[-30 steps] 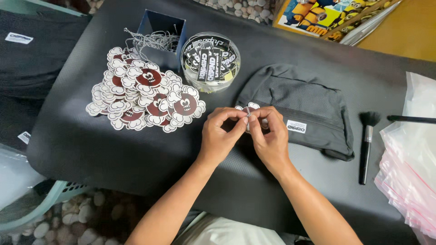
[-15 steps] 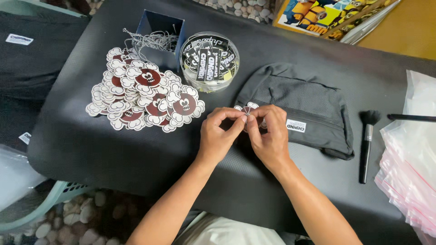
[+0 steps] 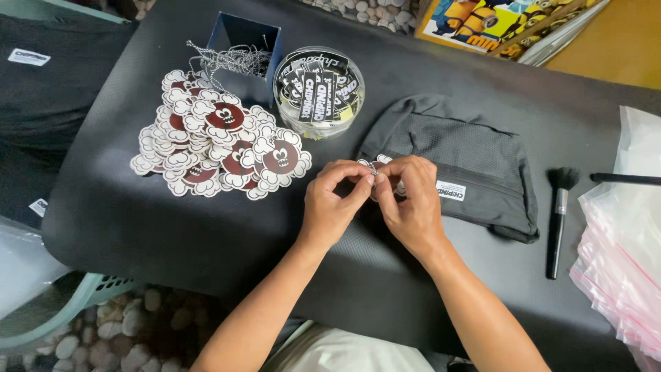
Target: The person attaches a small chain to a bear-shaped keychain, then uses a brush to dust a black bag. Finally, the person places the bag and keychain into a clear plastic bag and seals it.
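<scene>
Near the desk's (image 3: 172, 241) middle, both hands, left (image 3: 330, 207) and right (image 3: 412, 203), pinched one small tag (image 3: 375, 167), seemingly threading a string, over the grey pouch (image 3: 475, 165). Beyond, toward the far edge, a heap of unstrung tags (image 3: 220, 141), the string box (image 3: 241, 48) and a tub of labels (image 3: 319, 89) waited.

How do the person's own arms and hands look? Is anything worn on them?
Both forearms are bare to the frame edge, with no sleeves showing. The left hand and the right hand wear no gloves, and no ring, watch or bracelet is visible. The fingernails look short and unpainted.
</scene>
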